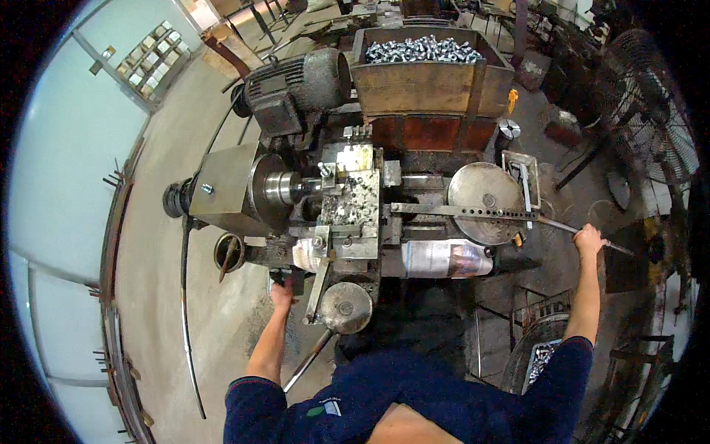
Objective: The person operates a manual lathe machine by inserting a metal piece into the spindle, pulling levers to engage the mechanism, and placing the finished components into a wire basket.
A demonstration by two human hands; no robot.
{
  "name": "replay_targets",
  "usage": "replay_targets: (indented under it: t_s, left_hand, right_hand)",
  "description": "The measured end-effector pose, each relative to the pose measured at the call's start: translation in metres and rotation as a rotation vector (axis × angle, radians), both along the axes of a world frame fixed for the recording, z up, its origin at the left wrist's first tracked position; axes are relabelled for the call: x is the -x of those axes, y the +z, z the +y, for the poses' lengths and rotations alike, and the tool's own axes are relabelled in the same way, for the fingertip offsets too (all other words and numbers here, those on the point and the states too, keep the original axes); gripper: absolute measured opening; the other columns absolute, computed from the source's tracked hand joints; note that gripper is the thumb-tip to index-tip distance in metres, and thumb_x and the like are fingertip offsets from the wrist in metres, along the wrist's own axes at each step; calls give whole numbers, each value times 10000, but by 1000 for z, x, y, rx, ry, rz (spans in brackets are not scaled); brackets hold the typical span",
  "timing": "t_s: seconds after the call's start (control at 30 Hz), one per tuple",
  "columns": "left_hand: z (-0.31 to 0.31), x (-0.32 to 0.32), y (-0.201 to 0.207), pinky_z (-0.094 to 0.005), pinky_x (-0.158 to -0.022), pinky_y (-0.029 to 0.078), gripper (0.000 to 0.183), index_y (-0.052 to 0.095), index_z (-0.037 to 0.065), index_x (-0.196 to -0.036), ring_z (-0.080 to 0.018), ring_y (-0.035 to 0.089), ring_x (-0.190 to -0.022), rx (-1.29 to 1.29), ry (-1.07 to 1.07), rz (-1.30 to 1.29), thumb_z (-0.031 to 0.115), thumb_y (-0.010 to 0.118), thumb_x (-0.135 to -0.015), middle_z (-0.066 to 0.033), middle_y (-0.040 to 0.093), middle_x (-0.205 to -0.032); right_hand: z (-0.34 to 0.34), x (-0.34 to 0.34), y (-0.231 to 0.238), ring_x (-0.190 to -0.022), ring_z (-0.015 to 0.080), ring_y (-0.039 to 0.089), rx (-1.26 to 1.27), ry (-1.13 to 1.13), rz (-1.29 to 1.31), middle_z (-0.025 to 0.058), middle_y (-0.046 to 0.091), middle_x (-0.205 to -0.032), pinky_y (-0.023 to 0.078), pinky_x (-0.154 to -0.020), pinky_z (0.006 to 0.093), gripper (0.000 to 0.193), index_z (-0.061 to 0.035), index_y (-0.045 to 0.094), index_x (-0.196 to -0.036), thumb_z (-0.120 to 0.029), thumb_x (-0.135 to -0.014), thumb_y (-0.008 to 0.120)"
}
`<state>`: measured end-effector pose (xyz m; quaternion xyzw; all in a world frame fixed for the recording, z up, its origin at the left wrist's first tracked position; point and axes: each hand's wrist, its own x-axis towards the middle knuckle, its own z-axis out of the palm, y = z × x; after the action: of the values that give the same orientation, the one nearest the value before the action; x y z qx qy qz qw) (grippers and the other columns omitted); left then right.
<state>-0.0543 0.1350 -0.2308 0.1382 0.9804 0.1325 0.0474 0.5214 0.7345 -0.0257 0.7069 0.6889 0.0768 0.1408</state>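
A small lathe-like machine stands in front of me, its spindle chuck (279, 188) at the left and a metal tool carriage (353, 201) in the middle. At the right, my right hand (589, 239) is wrapped round a long metal lever rod (556, 225). That rod joins a flat perforated bar (462, 212), which lies across a round steel disc (484, 194). My left hand (282, 293) is low at the machine's front left, by a dark part below the bed. Its fingers are mostly hidden. Near it are a round disc (347, 308) and its handle (308, 361).
Behind the machine, a large metal bin (414, 87) is heaped with shiny metal parts (423, 51). An electric motor (297, 81) stands at the back left. A can with a brush (229, 252) sits at the left. A crate of small parts (543, 360) is at lower right, a fan (647, 111) at far right.
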Motion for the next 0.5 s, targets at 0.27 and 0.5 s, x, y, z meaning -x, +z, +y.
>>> replay_targets:
  t_s: [0.27,0.5]
  left_hand:
    - [10,32,27,-440,-719,471,395,536,64,-969,-358,591,-837,259,-378,-139,388,596,-750,-198,617,-902]
    - [-26,11,8,-412,-662,490,422,521,31,-998,-344,620,-748,-212,-108,-429,343,633,-736,-211,624,-818]
  right_hand:
    - [-11,-28,-23,-1228,287,345,-272,-54,74,110,463,-1233,234,-964,594,477,-65,453,-1211,-196,-753,473]
    - [-137,42,-43,-1210,361,362,-320,309,579,178,307,-1377,290,-999,442,713,-28,462,-1219,-196,-546,627]
